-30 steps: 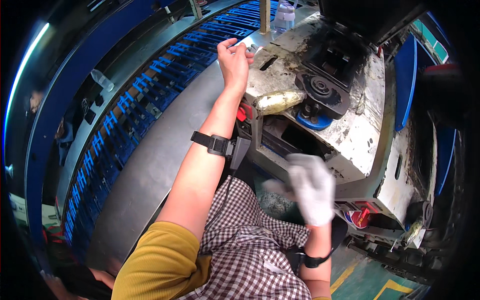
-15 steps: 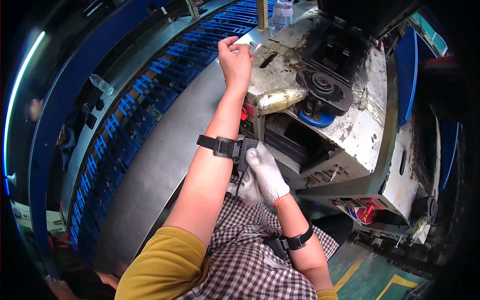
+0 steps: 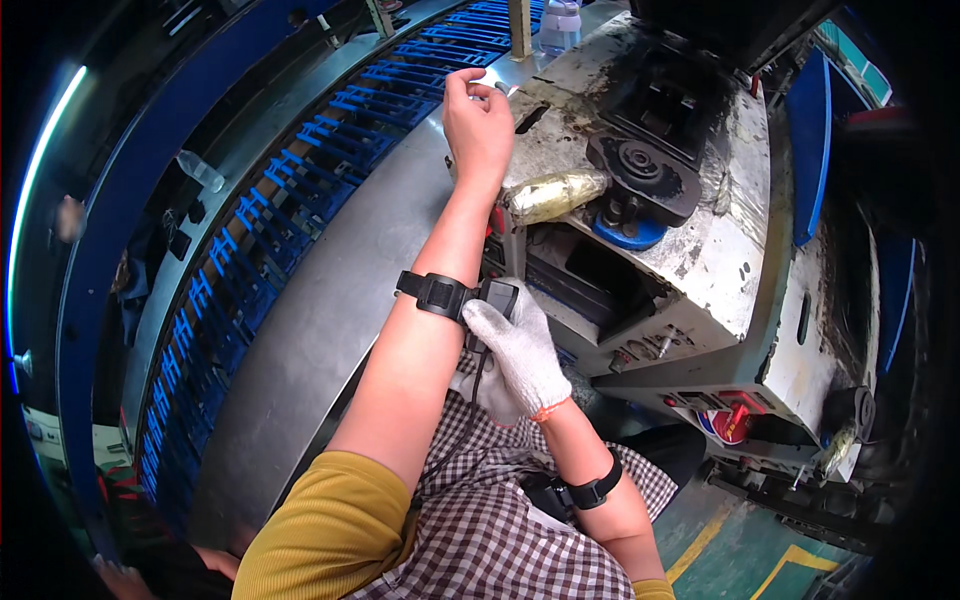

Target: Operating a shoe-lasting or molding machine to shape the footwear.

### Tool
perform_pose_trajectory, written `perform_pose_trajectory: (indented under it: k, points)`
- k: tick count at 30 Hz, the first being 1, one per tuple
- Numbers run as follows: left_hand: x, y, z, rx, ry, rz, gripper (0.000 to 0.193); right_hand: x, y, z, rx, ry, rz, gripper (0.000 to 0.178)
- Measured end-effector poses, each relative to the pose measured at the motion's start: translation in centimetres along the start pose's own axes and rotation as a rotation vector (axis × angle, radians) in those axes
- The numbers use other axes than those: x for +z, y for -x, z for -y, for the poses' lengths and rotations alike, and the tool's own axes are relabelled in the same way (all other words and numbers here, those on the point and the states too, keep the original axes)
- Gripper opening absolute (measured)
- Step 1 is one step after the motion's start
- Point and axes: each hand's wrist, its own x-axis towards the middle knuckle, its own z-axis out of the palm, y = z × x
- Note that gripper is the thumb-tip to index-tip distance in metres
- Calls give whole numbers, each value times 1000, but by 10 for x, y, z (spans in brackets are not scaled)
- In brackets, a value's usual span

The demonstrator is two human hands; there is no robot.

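Observation:
My left hand (image 3: pixel 480 130) is bare and raised beside the machine's near left corner. Its fingers are loosely bent and apart, with nothing seen in them. A black strap (image 3: pixel 440 293) circles my left forearm and carries a small black box-like device (image 3: pixel 499 296) with a cable. My right hand (image 3: pixel 522 350), in a white knit glove with an orange edge, is closed round that device, thumb against its strap side. More white knit fabric (image 3: pixel 485 390) shows below the palm; whether it is a second glove I cannot tell.
A stained white machine (image 3: pixel 715 270) with a black swivel part (image 3: pixel 645 170) and a tape-wrapped handle (image 3: pixel 555 196) stands ahead right. A curved metal surface (image 3: pixel 290 350) and blue slatted conveyor (image 3: pixel 255 230) lie left. A clear bottle (image 3: pixel 560 28) stands far back.
My right hand has shifted slightly left, its thumb now nearer the strap, and the device has turned a little. My left hand has turned slightly and moved a little right.

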Motion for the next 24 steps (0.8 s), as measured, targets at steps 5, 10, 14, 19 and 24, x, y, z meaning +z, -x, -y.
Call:
perform_pose_trajectory:
  k: [5, 10, 14, 19, 24]
  points:
    - [-2, 5, -9, 47, -108, 37, 31, 6, 7, 15, 16, 26, -33, 24]
    - [0, 9, -16, 104, -234, 62, 33, 6, 3, 20, -30, 116, -70, 30]
    - [2, 10, -16, 199, -324, 51, 34, 8, 1, 19, -62, 201, -76, 35]
    - [2, 7, -9, 124, -229, 39, 34, 2, -2, 13, -66, 253, -43, 33]
    - [-3, 4, -6, -33, 9, -13, 32, -7, -4, -18, -13, -27, 47, 29]
